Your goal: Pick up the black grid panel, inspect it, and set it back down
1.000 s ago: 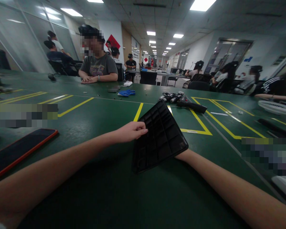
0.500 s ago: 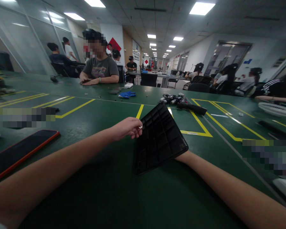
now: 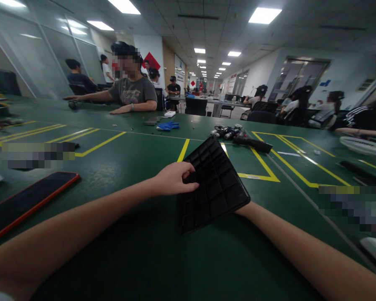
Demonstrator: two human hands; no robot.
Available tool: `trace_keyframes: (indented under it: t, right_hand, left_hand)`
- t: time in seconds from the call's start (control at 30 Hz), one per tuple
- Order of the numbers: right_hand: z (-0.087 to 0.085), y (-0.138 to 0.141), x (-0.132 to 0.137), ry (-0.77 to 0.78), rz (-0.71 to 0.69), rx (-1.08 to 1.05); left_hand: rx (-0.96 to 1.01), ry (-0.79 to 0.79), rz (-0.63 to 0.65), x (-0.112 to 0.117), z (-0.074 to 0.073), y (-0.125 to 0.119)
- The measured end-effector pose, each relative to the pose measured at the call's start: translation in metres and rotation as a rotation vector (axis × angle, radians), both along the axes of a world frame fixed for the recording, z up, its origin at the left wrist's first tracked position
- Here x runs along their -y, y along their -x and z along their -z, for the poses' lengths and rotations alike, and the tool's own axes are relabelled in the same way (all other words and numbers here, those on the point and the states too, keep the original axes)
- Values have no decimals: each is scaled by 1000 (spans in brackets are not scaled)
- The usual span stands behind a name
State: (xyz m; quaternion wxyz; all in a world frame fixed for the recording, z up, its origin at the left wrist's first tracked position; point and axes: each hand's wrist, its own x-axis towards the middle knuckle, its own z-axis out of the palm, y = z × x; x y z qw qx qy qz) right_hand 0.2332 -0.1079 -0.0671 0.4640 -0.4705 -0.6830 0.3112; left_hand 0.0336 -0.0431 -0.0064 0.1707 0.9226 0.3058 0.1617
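Observation:
A thin black compartment tray (image 3: 221, 175) is held tilted above the green table, its divided side facing me. My right hand (image 3: 242, 208) supports it from behind; only the wrist area shows, and the fingers are hidden by the tray. At the tray's left side is my left hand (image 3: 174, 179), thumb stretched out and apart from the curled forefinger. I see nothing between them. The fingertips overlap the tray's compartments, and whether they touch is unclear. No loose parts can be made out in the dark compartments.
An orange-edged phone (image 3: 34, 202) lies left. Beyond the tray are a black cylindrical tool (image 3: 253, 144), cables with metal connectors (image 3: 227, 131) and blue gloves (image 3: 168, 126). Yellow tape (image 3: 263, 177) marks the green table (image 3: 137, 267). A person (image 3: 134, 92) sits across.
My left hand has moved slightly right over the tray, its thumb now extended. The small shiny thing at its fingertips no longer shows. The person opposite has stretched an arm sideways.

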Motion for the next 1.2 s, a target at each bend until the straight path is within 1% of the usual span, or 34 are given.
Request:
trace_keyframes:
  t: [0.07,0.13,0.2,0.27,0.33,0.4,0.5,0.6,0.67,0.73,0.8,0.83,0.87,0.9,0.97,1.03,1.07,1.1,1.13,1.2]
  right_hand:
    - [2,-7,-7,-89,-19,92]
    - [0,-20,-16,-155,15,243]
    - [-7,-40,-25,-142,143,394]
    - [-16,-65,-31,-70,352,524]
    - [-22,-91,-34,6,516,649]
    - [-24,-114,-35,80,625,756]
    - [-20,-134,-32,196,702,887]
    - [-15,-140,-32,251,724,920]
    - [-14,-140,-32,247,733,926]
    - [-16,-135,-33,209,770,961]
    - [-21,-125,-34,133,824,986]
    - [-23,-116,-33,91,827,980]
    - [-26,-105,-32,54,799,959]
    - [-28,-91,-30,25,746,931]
    - [-31,-60,-23,-6,558,882]
    - [-31,-28,-12,-15,380,865]
    - [-30,-15,-6,-8,288,870]
    - [-28,-3,-1,-2,195,877]
    - [-26,5,5,7,114,887]
    - [-24,16,12,15,17,905]
  left_hand:
    - [-7,-149,-64,-1,-3,1]
    - [-7,-227,-184,-11,-8,6]
    - [-17,-262,-359,-32,-14,18]
    - [-48,-266,-556,-58,-20,37]
    - [-117,-234,-742,-84,-23,60]
    - [-189,-181,-895,-104,-22,84]
    - [-267,-129,-1020,-120,-13,114]
    - [-305,-121,-1058,-124,-5,131]
    - [-287,-119,-1056,-123,-5,134]
    - [-201,-162,-1047,-122,-9,129]
    - [-66,-255,-1001,-117,-14,114]
    - [1,-300,-951,-112,-14,102]
    - [62,-333,-881,-105,-12,89]
    - [101,-351,-801,-97,-8,74]
    - [122,-333,-569,-76,6,42]
    - [83,-298,-306,-55,23,14]
    - [58,-276,-212,-46,31,3]
    - [19,-251,-125,-40,37,-5]
    - [-20,-230,-67,-36,41,-10]
    - [-86,-205,-11,-33,44,-14]
